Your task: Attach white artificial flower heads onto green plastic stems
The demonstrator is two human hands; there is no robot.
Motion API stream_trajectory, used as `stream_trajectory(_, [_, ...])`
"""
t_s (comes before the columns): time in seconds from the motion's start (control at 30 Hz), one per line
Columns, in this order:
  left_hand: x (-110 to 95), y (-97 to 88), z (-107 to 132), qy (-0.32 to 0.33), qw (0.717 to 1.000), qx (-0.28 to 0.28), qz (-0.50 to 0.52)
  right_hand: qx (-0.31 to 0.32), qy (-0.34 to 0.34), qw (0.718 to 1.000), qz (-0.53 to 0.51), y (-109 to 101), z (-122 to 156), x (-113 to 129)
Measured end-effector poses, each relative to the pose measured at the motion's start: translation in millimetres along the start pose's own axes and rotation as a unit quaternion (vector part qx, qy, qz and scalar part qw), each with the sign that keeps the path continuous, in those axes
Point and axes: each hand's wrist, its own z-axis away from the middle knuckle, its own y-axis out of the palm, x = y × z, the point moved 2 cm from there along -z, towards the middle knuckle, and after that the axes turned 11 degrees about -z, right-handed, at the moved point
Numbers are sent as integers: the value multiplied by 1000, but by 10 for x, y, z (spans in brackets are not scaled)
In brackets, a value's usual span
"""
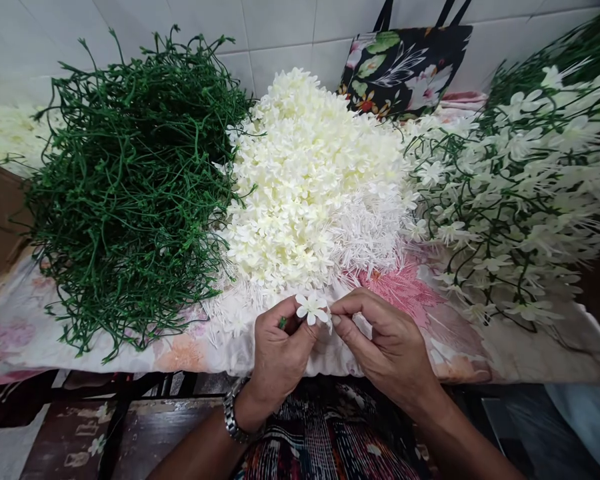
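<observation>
My left hand point(283, 353), with a metal watch on its wrist, is closed around a white artificial flower point(312, 309), its face turned up. A bit of green stem point(283, 323) shows between the fingers of that hand. Close against the flower's right edge, my right hand point(387, 337) pinches thumb and forefinger together; what lies between them is too small to make out. Just beyond both hands rises a heap of loose cream flower heads point(300, 187), with a pile of thin white stamen pieces point(370, 230) at its right side.
A big tangle of green plastic stems point(135, 180) stands at the left. Assembled white flower sprays point(520, 200) spread over the right side. A black floral bag point(405, 70) leans on the tiled wall. A patterned cloth point(180, 353) covers the table.
</observation>
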Motion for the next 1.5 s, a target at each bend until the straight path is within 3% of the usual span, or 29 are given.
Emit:
stream_trajectory(0.2, [4, 9, -6, -3, 1000, 8, 21, -19, -20, 1000, 3, 16, -16, 39])
stream_trajectory(0.53, [12, 28, -8, -29, 999, 9, 22, -12, 118, 985, -126, 31, -21, -81])
stream_trajectory(0.7, [-31, 26, -6, 2, 1000, 2, -6, -15, 25, 999, -28, 36, -30, -23])
stream_trajectory(0.83, [-22, 28, -34, -15, 1000, -1, -7, -9, -56, 998, 37, 41, -21, 31])
stream_trajectory(0.93, [-18, 38, -54, -51, 998, 11, 25, 9, -70, 996, 54, 37, -15, 33])
stream_trajectory(1.1, [-38, 45, -61, -101, 981, 28, 161, 19, -61, 997, 34, 22, -16, 63])
stream_trajectory(1.2, [-47, 35, -59, -93, 973, 24, 208, 15, -69, 997, 31, 30, -16, 116])
stream_trajectory(1.5, [-33, -17, -30, -54, 964, -3, 262, 12, -180, 976, 119, 29, -11, 308])
